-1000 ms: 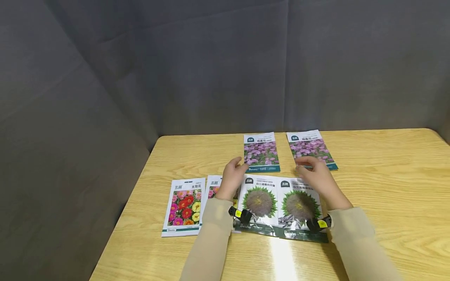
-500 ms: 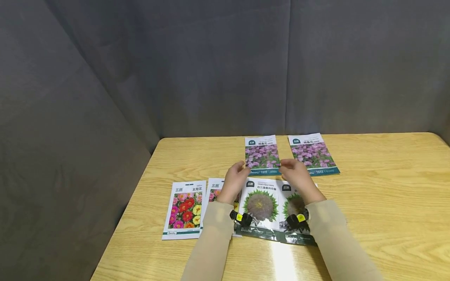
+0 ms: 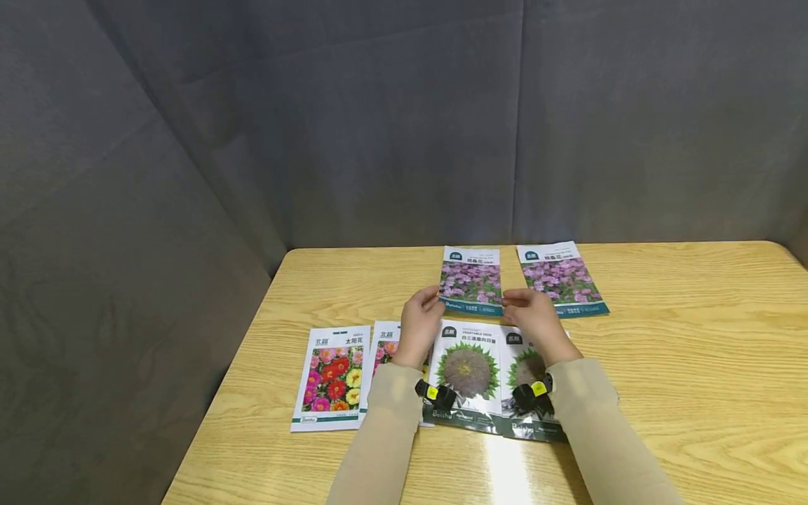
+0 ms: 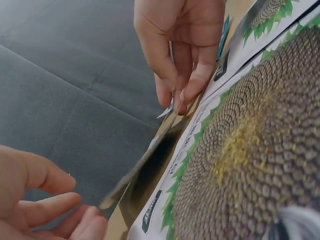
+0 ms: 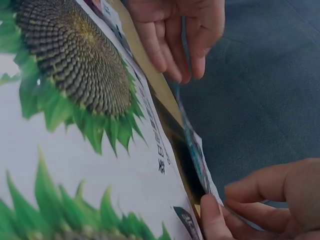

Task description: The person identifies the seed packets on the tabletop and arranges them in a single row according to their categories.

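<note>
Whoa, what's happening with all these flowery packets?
A person's left hand and right hand hold the lower corners of a rectangular packet picturing purple flowers; its near edge looks slightly raised. A matching purple-flower packet lies to its right. Nearer the person, two white packets picturing colourful flowers and two white-and-green sunflower packets lie on the yellowish wooden table.

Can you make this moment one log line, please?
left hand: pinches purple-flower packet, left side | right hand: pinches its right side | sunflower packets: lying on table
</note>
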Tool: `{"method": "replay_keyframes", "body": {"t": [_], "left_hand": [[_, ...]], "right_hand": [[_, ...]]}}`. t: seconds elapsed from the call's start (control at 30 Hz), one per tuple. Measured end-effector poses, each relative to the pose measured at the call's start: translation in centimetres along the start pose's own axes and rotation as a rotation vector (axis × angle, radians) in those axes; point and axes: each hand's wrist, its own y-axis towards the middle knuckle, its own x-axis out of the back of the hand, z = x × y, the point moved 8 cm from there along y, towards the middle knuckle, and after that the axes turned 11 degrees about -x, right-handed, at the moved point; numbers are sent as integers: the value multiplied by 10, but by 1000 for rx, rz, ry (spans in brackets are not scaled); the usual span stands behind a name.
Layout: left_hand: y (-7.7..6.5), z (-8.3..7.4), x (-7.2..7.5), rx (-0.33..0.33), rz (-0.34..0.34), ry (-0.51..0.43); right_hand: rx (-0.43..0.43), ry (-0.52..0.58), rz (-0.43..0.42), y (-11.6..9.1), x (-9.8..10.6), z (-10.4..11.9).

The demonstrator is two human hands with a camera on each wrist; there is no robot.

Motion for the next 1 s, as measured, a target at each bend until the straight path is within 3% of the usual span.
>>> {"method": "replay_keyframes", "body": {"t": [0.2, 0.4, 0.57, 0.77, 1.0], "left_hand": [[2, -1, 5, -32, -65, -36], [4, -4, 7, -30, -76, -67], [4, -7, 4, 3, -39, -69], [1, -15, -7, -6, 56, -124], [-6, -24, -20, -19, 125, -185]], "right_hand": [[15, 37, 7, -2, 3, -2], [26, 80, 2, -8, 9, -4], [23, 96, 35, -15, 15, -5], [8, 100, 114, -24, 24, -6], [69, 2, 73, -38, 43, 0]]}}
